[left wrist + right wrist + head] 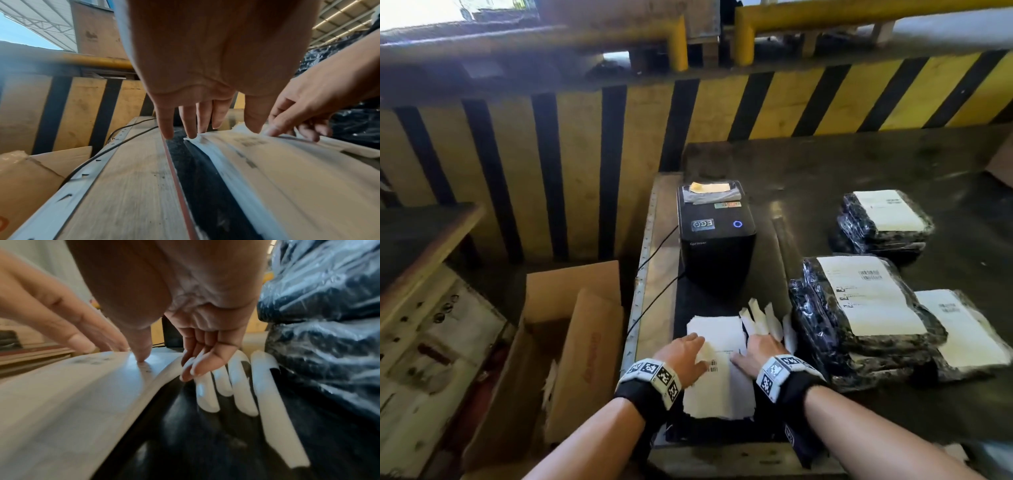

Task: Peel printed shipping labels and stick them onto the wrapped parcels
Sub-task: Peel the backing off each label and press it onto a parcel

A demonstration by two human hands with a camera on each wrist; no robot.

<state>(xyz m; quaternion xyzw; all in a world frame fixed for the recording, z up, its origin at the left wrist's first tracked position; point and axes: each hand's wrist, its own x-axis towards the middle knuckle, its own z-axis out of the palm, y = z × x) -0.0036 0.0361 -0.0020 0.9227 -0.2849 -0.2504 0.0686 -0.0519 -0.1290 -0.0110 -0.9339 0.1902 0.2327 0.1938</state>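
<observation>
White paper is what both hands work on: a stack of labels lying on the dark table, just in front of the black printer and just left of the wrapped parcels, whose top ones already carry labels. Several narrow white strips lie between the stack and the parcels.

The risk, as I judge it, is in the thin sheets. A thumb pressing down could lift two labels at once, or crease the top one so that it later sticks wrinkled. If the edge is pulled fast, the paper may tear or curl back on its own glue. The loose strips could also be swept along and stick to a fresh label.

The left hand rests over the stack's left part with fingers straight and spread, tips down at the far left edge, holding nothing. The right hand reaches in from the right: its thumb tip presses on the top sheet, while its other fingers hang relaxed over the strips beside the stack. Neither hand pinches a label yet; both wrists are low and angled forward.
</observation>
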